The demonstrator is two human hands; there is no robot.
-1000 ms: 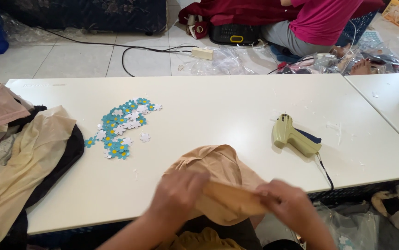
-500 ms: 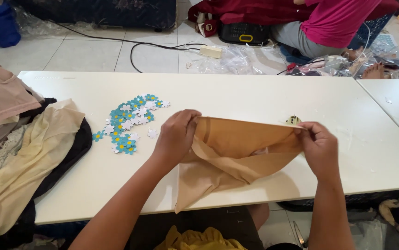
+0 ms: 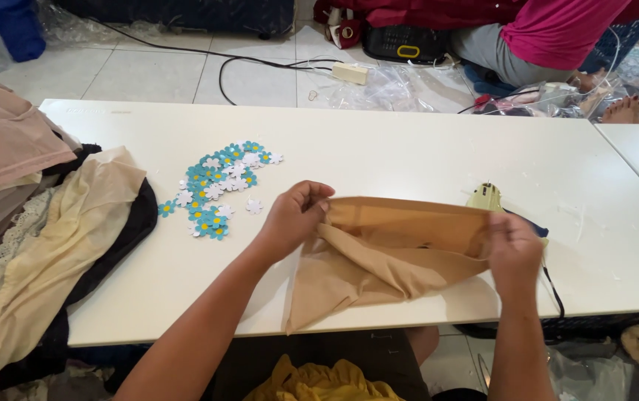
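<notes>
Head cam looking down at my white table, and I've got a tan stretchy fabric garment pulled out flat between my hands near the front edge. Left hand is clamped on the left end of its top hem, fingers curled right over the fabric, and right hand is pinched shut on the right end, so the hem runs taut between them while the rest sags onto the table in loose folds. Just behind my right hand sits an olive-green plastic tagging gun, mostly hidden by the cloth, with its dark cord trailing off the near edge. Left of the garment there's a scatter of small blue and white paper flower cutouts, near my left hand but not touching it. Far left is a heap of cream, pink and black clothes. Someone in a magenta top sits on the floor past the far side. Honest worry: the fabric's right edge is basically lying against that gun, so any swing could snag it or drag it by the cord, and a sloppy flap to the left would probably send those flowers flying.
</notes>
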